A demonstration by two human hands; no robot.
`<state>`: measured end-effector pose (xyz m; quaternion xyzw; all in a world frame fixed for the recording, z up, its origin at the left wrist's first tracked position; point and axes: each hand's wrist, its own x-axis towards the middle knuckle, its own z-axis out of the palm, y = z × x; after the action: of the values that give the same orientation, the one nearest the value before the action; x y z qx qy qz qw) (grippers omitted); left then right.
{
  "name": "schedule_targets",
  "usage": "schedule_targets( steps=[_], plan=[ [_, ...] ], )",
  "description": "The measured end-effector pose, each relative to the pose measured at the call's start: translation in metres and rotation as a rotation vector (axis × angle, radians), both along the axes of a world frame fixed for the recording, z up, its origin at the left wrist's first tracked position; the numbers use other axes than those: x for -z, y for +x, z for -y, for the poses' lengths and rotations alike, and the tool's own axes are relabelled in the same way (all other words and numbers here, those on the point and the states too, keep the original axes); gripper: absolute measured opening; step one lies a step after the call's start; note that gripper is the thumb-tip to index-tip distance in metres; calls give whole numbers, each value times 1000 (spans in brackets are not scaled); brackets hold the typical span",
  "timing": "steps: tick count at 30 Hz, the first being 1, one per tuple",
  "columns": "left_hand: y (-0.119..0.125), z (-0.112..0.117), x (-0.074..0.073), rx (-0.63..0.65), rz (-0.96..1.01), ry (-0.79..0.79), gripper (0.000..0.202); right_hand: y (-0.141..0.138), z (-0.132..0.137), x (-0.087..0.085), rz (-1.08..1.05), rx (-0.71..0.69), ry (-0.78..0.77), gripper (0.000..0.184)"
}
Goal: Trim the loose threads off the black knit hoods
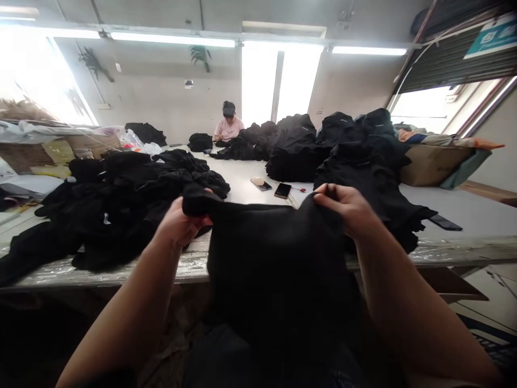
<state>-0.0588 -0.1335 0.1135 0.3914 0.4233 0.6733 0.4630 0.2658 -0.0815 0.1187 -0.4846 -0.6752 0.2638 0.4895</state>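
I hold a black garment [278, 258] up by its top edge in front of me, over the near edge of a long white table [246, 186]. My left hand [180, 223] is closed on the garment's upper left corner. My right hand [345, 207] pinches the upper right corner. The cloth hangs down from both hands towards my lap and hides what is below it.
A loose heap of black garments [121, 199] lies on the table to my left, and taller stacks [351, 156] stand to the right and at the back. Two phones [272, 187] and a small red-handled tool [299, 189] lie mid-table. A person in a pink top [228, 126] sits at the far end. Cardboard boxes [428, 164] flank the table.
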Motion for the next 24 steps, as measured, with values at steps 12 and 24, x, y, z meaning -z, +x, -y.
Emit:
schedule_targets(
  steps=[12, 24],
  plan=[
    [-16, -55, 40, 2, -114, -193, 23, -10, -66, -29, 130, 58, 136, 26],
    [-26, -33, 149, 297, -523, -578, 36, -17, -62, 55, 425, -18, -171, 11]
  ],
)
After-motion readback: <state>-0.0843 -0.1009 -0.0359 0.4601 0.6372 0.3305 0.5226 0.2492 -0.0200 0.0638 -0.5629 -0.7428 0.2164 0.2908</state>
